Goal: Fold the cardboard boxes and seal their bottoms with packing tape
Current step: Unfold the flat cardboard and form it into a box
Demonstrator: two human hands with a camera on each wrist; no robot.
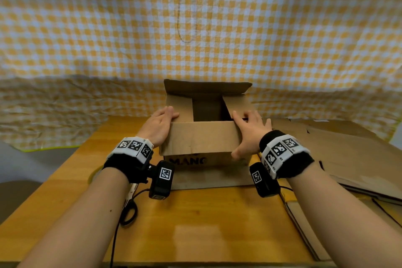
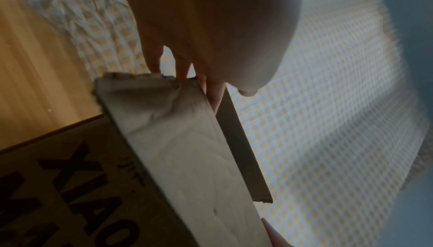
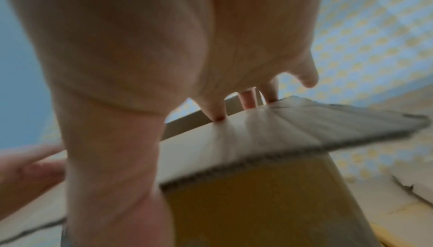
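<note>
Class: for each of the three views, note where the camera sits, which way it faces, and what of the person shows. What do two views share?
Head: on the head, facing forward and down at the cardboard box on the table; forearms, left hand, right hand show.
Left wrist: looks along the left palm to the box's near flap and checked cloth.
Right wrist: looks along the right palm and thumb onto that flap.
Shared: both wrist views show the flap.

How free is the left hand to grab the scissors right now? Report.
Likely yes, once it lifts off: the left hand presses the cardboard box flaps, while the scissors lie on the table just below that forearm, with nothing in between.
</note>
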